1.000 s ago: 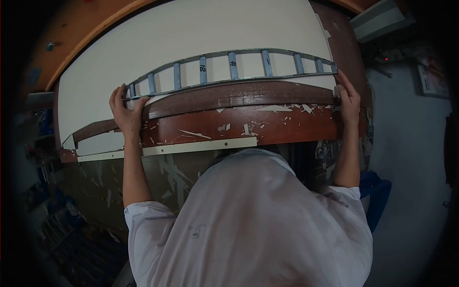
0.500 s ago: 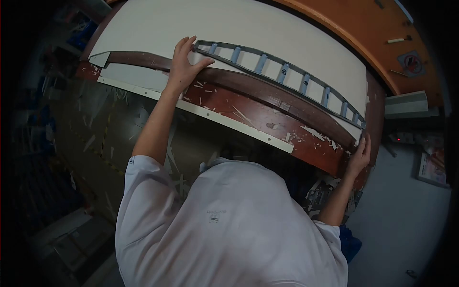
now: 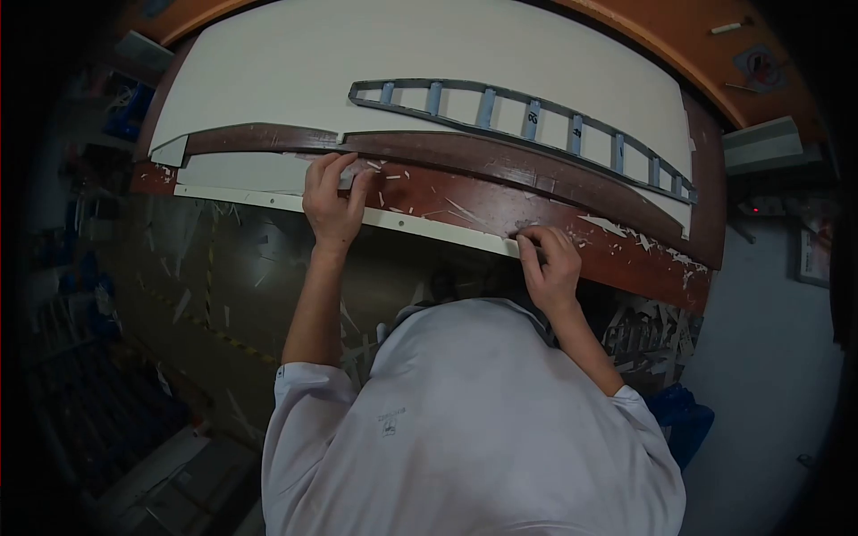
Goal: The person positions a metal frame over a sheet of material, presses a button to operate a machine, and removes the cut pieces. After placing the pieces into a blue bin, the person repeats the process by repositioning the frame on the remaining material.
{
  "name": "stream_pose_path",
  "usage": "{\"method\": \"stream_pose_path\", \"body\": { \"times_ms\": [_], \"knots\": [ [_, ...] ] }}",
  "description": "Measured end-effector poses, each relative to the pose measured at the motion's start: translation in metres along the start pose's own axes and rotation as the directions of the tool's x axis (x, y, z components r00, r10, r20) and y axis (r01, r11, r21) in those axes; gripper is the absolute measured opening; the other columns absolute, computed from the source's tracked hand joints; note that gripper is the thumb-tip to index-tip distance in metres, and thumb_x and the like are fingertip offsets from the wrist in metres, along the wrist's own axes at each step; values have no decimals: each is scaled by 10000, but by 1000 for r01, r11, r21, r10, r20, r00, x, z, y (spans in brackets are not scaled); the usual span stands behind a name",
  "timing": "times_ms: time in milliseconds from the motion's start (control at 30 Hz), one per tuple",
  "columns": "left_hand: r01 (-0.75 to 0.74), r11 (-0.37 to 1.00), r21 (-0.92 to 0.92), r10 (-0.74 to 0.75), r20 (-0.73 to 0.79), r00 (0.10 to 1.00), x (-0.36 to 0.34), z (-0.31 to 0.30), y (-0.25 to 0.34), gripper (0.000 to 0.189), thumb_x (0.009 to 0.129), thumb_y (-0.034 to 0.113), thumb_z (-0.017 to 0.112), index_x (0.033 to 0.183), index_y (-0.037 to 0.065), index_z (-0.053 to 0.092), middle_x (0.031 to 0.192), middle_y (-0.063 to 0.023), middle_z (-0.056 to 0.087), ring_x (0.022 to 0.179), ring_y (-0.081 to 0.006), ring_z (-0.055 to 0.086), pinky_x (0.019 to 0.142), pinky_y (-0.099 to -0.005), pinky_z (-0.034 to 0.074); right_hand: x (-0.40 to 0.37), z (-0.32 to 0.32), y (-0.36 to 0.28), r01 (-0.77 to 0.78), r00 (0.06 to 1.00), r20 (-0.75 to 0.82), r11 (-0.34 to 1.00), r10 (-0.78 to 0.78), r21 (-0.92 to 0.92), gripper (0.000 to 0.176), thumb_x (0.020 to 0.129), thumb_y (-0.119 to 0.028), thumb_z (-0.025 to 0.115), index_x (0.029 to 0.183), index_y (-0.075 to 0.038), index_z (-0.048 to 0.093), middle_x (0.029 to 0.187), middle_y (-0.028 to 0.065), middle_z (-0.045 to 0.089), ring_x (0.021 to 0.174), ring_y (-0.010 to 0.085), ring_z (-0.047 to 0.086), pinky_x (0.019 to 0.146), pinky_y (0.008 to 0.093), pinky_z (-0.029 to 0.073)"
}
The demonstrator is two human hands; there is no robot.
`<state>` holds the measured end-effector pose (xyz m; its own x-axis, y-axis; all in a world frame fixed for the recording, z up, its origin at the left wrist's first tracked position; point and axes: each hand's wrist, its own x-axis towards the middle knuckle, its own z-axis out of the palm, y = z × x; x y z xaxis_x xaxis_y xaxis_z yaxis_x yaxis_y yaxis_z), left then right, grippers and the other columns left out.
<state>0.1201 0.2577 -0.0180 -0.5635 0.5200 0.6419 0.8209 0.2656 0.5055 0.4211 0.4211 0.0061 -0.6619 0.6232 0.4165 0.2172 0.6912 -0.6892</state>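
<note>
My left hand (image 3: pixel 332 201) is at the front of the reddish-brown table (image 3: pixel 429 192), its fingers curled by a small greyish piece near the thumb. My right hand (image 3: pixel 550 268) is closed at the table's front edge, fingertips at the right end of a long pale strip (image 3: pixel 447 234) with holes; what it grips, if anything, is hidden. Beyond both hands, a ladder-like curved template (image 3: pixel 534 119) with blue rungs and dark rails lies on a large off-white sheet (image 3: pixel 268 62). The sheet's near edge is cut in curves, with brown surface showing along it.
Thin white offcuts (image 3: pixel 603 225) are scattered on the table's right front, and more lie on the floor below. An orange-brown board (image 3: pixel 679 54) with a white-handled tool (image 3: pixel 731 28) borders the far side. A blue bag (image 3: pixel 679 420) hangs at my right.
Both hands have let go of the template's ends and come down to the table's front edge, the right one moving well leftward. The template stays on the sheet.
</note>
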Motion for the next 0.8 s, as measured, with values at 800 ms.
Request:
{"method": "stream_pose_path", "body": {
  "times_ms": [800],
  "knots": [
    [39, 990, 136, -42, 19, 999, -6, 6, 2, 254, 916, 303, 773, 775, 103, 705, 748, -45, 626, 671, -277, 633, 595, -421, 489, -13, 19, 8, 116, 963, -192, 931, -191, -345, 178, 860, -204, 767, 787, -98, 645, 758, 68, 649, 732, 280, 664, 655, 402, 520]
  ]
}}
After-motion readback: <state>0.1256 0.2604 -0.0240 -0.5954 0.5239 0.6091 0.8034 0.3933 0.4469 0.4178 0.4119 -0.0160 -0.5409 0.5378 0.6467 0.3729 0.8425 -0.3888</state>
